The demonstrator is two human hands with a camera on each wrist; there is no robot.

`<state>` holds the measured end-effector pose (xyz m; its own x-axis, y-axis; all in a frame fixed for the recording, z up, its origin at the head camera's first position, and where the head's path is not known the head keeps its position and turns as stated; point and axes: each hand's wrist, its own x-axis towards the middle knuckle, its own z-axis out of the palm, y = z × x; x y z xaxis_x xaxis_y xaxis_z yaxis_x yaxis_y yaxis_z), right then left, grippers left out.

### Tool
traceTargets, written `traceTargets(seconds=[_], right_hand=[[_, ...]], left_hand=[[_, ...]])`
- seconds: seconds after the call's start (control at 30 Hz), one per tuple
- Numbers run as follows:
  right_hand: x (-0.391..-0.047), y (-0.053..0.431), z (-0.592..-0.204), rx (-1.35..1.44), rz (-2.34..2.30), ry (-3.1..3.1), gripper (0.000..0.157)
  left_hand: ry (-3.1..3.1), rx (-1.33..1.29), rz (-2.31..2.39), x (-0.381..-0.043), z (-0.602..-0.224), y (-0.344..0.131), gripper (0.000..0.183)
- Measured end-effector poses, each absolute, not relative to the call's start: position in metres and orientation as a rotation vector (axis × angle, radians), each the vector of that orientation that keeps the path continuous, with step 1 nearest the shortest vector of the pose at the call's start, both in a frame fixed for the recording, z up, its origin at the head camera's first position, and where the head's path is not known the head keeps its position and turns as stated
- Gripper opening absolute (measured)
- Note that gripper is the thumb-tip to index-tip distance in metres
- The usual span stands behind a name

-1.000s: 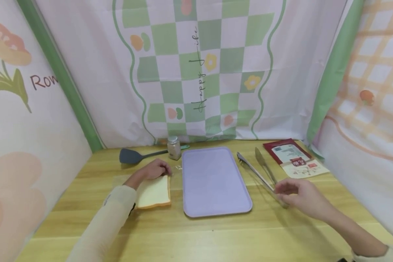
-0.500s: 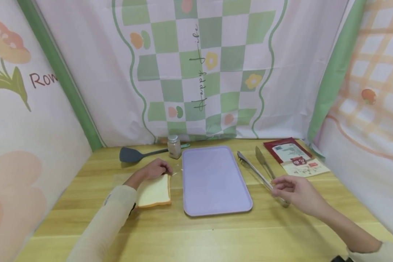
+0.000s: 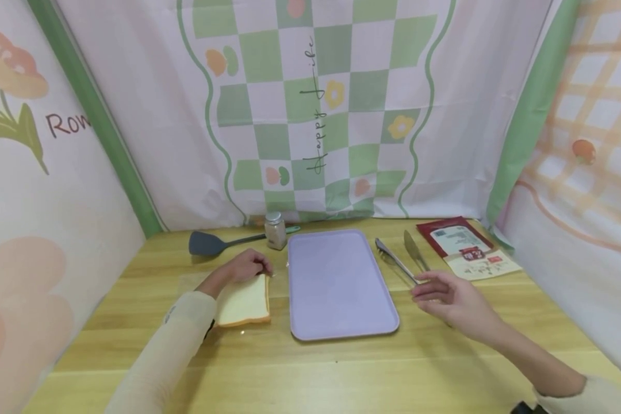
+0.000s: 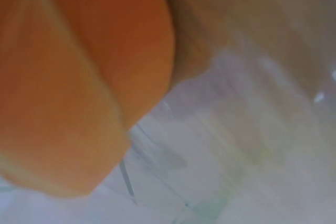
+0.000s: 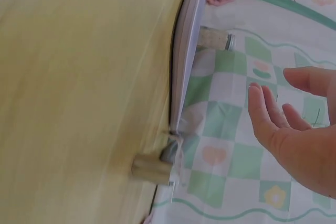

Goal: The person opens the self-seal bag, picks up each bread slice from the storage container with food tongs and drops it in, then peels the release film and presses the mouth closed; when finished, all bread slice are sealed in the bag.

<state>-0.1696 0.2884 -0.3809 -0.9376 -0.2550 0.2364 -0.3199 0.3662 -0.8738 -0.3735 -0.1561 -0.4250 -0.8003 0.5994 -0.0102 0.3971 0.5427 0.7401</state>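
Note:
Sliced bread (image 3: pixel 243 302) with an orange crust lies left of centre, with clear plastic wrapping (image 3: pixel 188 283) around it. At its far right corner my left hand (image 3: pixel 245 265) has curled fingers and pinches the wrapping, though the grip is partly hidden. Blurred orange shapes and shiny plastic (image 4: pixel 262 114) fill the left wrist view. My right hand (image 3: pixel 460 305) hovers over the near end of the metal tongs (image 3: pixel 396 261). Its fingers are loosely bent with nothing between them, as the right wrist view also shows. It covers part of the tongs.
A lilac tray (image 3: pixel 341 282) lies in the middle. Behind the bread are a dark spatula (image 3: pixel 207 244) and a small glass jar (image 3: pixel 275 233). A red and cream food packet (image 3: pixel 468 250) lies at the back right. Printed curtains (image 3: pixel 331 115) enclose the table.
My right hand has shifted left over the tongs, towards the tray. The left hand stays at the bread's corner, and the plastic glints near it have shifted slightly.

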Motion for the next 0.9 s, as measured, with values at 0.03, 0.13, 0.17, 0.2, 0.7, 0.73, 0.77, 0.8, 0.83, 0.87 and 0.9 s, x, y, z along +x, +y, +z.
traceTargets(seconds=[0.03, 0.13, 0.17, 0.2, 0.7, 0.73, 0.77, 0.8, 0.83, 0.87, 0.9], right_hand=[[-0.17, 0.285, -0.381, 0.551, 1.665, -2.549, 0.047], [-0.17, 0.274, -0.38, 0.589, 1.705, -2.559, 0.046], [-0.17, 0.27, -0.38, 0.613, 1.716, -2.562, 0.046], [-0.171, 0.266, -0.38, 0.636, 1.727, -2.569, 0.046], [-0.183, 0.206, -0.389, 0.883, 1.826, -2.668, 0.049], [-0.183, 0.201, -0.389, 0.898, 1.835, -2.674, 0.05], [-0.184, 0.197, -0.39, 0.905, 1.851, -2.683, 0.051], [-0.185, 0.192, -0.391, 0.907, 1.881, -2.69, 0.052], [-0.185, 0.187, -0.391, 0.906, 1.909, -2.697, 0.053], [-0.186, 0.182, -0.392, 0.899, 1.921, -2.708, 0.054], [-0.186, 0.177, -0.392, 0.898, 1.935, -2.716, 0.055]], left_hand=[[2.523, 0.826, 1.113, -0.374, -0.425, -0.156, 0.029], [2.536, 0.814, 1.123, -0.375, -0.425, -0.156, 0.029], [2.539, 0.812, 1.127, -0.375, -0.425, -0.155, 0.029], [2.543, 0.807, 1.128, -0.375, -0.425, -0.155, 0.028], [2.524, 0.843, 1.127, -0.376, -0.424, -0.156, 0.029], [2.521, 0.844, 1.126, -0.375, -0.423, -0.157, 0.03], [2.518, 0.845, 1.126, -0.375, -0.423, -0.157, 0.03], [2.519, 0.843, 1.12, -0.375, -0.423, -0.157, 0.031], [2.518, 0.838, 1.118, -0.374, -0.422, -0.157, 0.031], [2.519, 0.84, 1.113, -0.374, -0.421, -0.158, 0.032], [2.52, 0.841, 1.106, -0.374, -0.421, -0.158, 0.032]])
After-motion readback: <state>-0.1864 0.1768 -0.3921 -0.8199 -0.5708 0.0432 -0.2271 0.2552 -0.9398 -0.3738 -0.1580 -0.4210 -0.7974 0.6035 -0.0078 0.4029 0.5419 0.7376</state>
